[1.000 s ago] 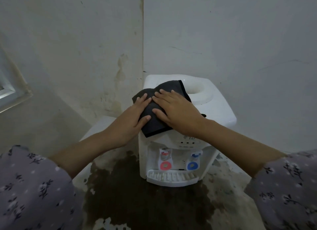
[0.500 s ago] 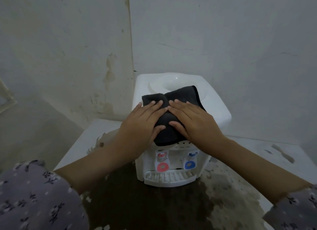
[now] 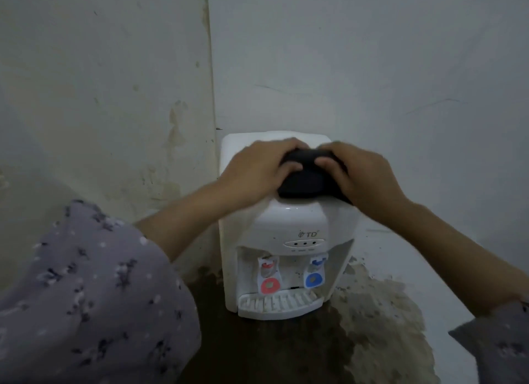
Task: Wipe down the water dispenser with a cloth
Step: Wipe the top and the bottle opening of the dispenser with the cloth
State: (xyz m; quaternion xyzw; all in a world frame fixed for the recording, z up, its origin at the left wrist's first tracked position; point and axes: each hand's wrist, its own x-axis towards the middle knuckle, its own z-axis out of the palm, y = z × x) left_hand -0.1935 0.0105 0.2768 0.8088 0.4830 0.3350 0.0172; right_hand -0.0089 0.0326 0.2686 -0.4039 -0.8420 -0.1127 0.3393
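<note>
- Both forearms reach forward from flowered grey sleeves (image 3: 86, 298) and meet over the top of the water dispenser (image 3: 289, 220), wrists angled inward toward each other.
- The left hand (image 3: 257, 169) lies on the left part of the black cloth (image 3: 303, 183). Its fingers (image 3: 286, 144) curl over the cloth's far edge, and its thumb presses the near side.
- The right hand (image 3: 363, 177) mirrors it on the right, fingers hooked over the far edge and thumb tucked in front, so both hands grip the cloth.
- The cloth is bunched into a rounded lump between the two hands, resting on the near part of the dispenser's top, above the front panel.
- The white dispenser stands upright in the corner of two pale walls, on a stained surface (image 3: 380, 320).
- Its red tap (image 3: 269, 283) is on the left, its blue tap (image 3: 313, 279) on the right, and the drip tray (image 3: 279, 302) sits below them.
</note>
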